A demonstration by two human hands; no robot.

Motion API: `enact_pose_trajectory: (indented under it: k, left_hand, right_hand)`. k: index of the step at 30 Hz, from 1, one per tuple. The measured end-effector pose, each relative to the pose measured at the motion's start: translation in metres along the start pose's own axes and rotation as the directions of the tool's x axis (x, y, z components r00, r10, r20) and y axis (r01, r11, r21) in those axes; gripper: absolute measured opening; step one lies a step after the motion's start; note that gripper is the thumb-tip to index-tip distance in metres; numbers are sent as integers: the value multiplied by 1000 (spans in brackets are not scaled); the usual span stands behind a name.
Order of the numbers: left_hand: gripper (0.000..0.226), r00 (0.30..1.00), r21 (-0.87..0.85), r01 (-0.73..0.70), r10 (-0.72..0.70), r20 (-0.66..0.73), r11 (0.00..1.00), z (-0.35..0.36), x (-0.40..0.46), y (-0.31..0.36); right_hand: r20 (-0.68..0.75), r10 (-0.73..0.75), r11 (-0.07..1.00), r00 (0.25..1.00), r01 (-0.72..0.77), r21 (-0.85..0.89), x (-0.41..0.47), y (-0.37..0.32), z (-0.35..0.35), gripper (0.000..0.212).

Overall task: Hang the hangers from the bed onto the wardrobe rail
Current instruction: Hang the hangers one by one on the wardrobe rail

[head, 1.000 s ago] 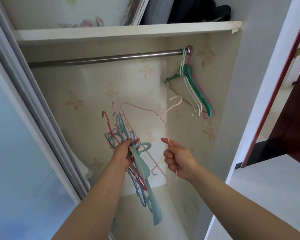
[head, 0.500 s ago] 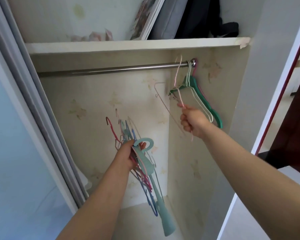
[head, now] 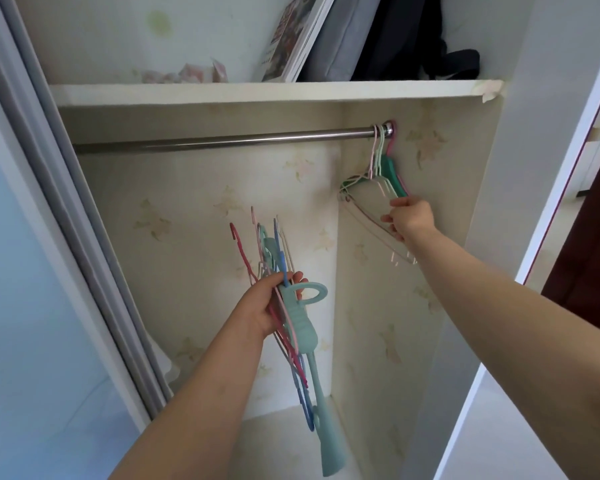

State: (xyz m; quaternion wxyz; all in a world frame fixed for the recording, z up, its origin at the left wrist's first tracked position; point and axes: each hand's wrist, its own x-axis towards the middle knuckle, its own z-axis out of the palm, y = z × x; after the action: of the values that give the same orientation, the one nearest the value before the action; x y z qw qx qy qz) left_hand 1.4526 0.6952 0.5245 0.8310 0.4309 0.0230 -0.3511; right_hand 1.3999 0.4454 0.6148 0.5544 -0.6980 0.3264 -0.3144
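A steel wardrobe rail [head: 222,141] runs under the shelf. At its right end hang several hangers [head: 385,168], green, white and pink. The thin pink hanger [head: 373,157] has its hook over the rail, and my right hand [head: 409,216] grips its lower bar beside the wardrobe's right wall. My left hand [head: 267,306] is lower, in the middle of the opening, closed on a bundle of hangers [head: 291,313] in red, blue, pink and light teal, their hooks pointing up and their long arms hanging down.
A white shelf [head: 274,91] above the rail carries books and a dark bag [head: 406,39]. A sliding door frame [head: 66,220] bounds the left side. The wardrobe's right wall [head: 465,237] is close behind my right hand. Most of the rail's length is bare.
My right hand lifted the pink hanger from beside the bundle up to the rail's right end and hooked it on. The left hand kept the bundle roughly in place.
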Motion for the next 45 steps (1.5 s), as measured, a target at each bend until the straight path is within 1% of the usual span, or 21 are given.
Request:
enact_pose_trajectory:
  k: [3,4,6,7,8,9,10,11,12,13,15,18,20,24,26,30,32,35,41,43,45]
  left_hand:
    - [6,999,-18,-4,5,41,1000,0,-2,-2]
    - [7,999,-23,-15,16,52,1000,0,-3,-3]
    - [10,996,-52,-42,46,81,998,0,-4,-6]
    - [11,994,-85,-50,57,93,995,1,-5,-7]
    - [13,992,-116,-58,70,101,992,2,-4,-9]
    - [14,990,-138,-75,91,109,988,3,-3,-10]
    - [15,985,-149,-104,122,119,983,3,-2,-11]
    - [14,979,-144,-136,156,134,980,2,0,-12]
    - [10,970,-132,-169,188,153,977,0,1,-13]
    - [8,961,-128,-197,217,170,972,-1,2,-13]
    - [12,948,-168,-228,258,186,959,-5,1,-11]
    - [20,945,-201,-247,281,165,948,-9,-3,-5]
    - [20,949,-175,-261,286,133,949,-11,-7,-1]
    - [21,969,-264,-216,239,59,940,-18,-6,4]
    - [18,975,-246,-204,219,34,947,-21,-3,2]
    - [23,982,-303,-184,185,-24,935,-25,1,-8]
    - [23,982,-290,-188,187,-32,938,-30,1,-9]
    - [23,983,-196,-182,172,-69,963,-36,5,-10]
    - [12,964,-151,-139,99,-246,979,-42,3,-21]
    - [16,956,-166,-136,85,-279,977,-43,2,-23]
    - [20,957,-191,-131,74,-281,973,-44,1,-22]
  right_hand:
    - [-49,-237,912,970,205,-354,-16,16,0,41]
    - [-107,-391,838,914,306,-452,-28,25,0,43]
    - [-182,-715,659,675,563,-499,-58,44,3,42]
    - [-151,-798,575,584,662,-480,-74,56,8,37]
    - [-58,-818,536,573,721,-438,-87,72,13,32]
    - [68,-756,579,651,713,-396,-102,84,17,28]
    - [215,-580,686,786,613,-392,-112,97,23,34]
    - [370,-318,766,873,466,-442,-121,109,28,53]
    - [496,-43,801,867,327,-501,-126,122,30,73]
    - [586,178,813,791,218,-540,-130,133,32,87]
    - [668,390,851,634,29,-525,-131,155,31,92]
    - [673,434,898,599,-229,-375,-128,178,20,67]
    - [649,422,904,633,-237,-357,-130,187,10,35]
    - [422,274,961,864,-233,-147,-130,198,-7,27]
    - [325,231,971,917,-239,-16,-125,198,-15,28]
    - [466,232,885,854,-384,264,-126,193,-20,54]
    - [543,211,847,813,-429,313,-129,190,-21,40]
    - [532,204,785,822,-462,412,-125,178,-22,20]
    - [466,369,641,804,-583,499,-108,154,-17,21]
    - [433,386,693,815,-566,447,-109,151,-13,20]
    - [405,345,820,847,-482,308,-114,142,-8,21]
